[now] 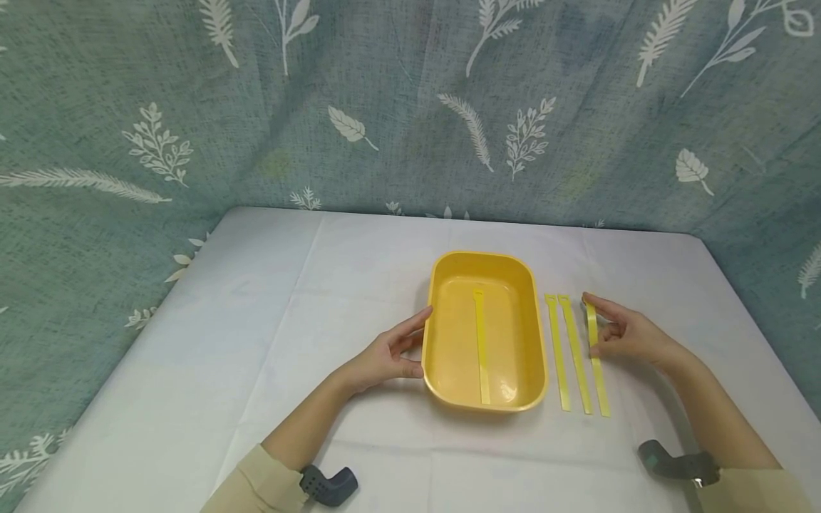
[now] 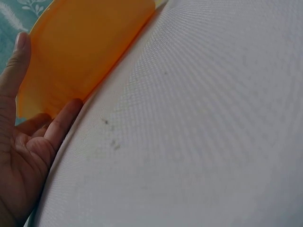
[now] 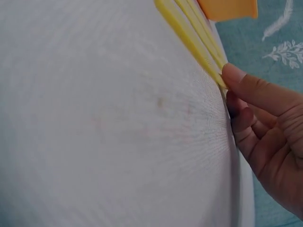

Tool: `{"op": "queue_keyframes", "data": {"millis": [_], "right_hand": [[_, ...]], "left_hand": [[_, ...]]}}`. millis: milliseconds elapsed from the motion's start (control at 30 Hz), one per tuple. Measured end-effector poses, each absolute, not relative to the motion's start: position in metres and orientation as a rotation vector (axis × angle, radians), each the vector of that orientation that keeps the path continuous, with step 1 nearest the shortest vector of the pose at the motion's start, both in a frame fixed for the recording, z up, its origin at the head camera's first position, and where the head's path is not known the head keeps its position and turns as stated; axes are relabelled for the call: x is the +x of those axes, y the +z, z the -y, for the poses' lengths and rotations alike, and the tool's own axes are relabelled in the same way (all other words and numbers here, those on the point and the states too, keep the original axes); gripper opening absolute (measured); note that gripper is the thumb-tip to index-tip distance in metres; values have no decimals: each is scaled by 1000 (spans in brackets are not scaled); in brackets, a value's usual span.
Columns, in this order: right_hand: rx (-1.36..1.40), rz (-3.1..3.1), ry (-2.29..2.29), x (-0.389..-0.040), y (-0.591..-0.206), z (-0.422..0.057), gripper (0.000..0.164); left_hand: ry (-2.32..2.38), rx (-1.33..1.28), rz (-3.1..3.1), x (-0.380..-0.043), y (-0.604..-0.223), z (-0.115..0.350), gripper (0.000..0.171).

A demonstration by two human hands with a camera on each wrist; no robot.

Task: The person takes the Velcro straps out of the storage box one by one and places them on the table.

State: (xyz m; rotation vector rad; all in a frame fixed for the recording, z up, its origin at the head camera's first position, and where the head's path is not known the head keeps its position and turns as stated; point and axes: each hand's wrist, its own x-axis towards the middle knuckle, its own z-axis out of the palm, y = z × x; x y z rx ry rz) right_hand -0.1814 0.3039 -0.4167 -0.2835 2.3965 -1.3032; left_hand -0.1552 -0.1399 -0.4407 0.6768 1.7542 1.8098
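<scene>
A yellow-orange plastic tray (image 1: pixel 512 335) with rounded corners stands on the table, and one flat yellow strap (image 1: pixel 481 342) lies lengthwise in it. My left hand (image 1: pixel 388 356) rests against the tray's left side, fingers and thumb spread along the wall; in the left wrist view the fingertips touch the orange wall (image 2: pixel 90 47). Right of the tray, two more straps (image 1: pixel 556 356) with wider slotted heads lie side by side. My right hand (image 1: pixel 631 338) pinches a third strap (image 1: pixel 599 377) there, thumb partway along it and index finger at its far end.
A white cloth (image 1: pixel 308 342) covers the table, with a patterned green-blue curtain (image 1: pixel 398 107) behind and at both sides. Dark wrist-worn devices (image 1: pixel 330 488) sit at both sleeve cuffs. The straps lie close to the tray's right wall.
</scene>
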Motion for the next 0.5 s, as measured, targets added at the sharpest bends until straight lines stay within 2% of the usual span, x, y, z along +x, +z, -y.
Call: {"op": "queue_keyframes", "data": {"millis": [233,500], "right_hand": [[-302,-2539,-1128,-179,-415,-302,98],[-333,-2749,-940,-177,-415,-297,84]], "left_hand": [[1800,675,-1767,-155,-440,139,100],[1799,667,-1771,-155,-439,140,100]]}}
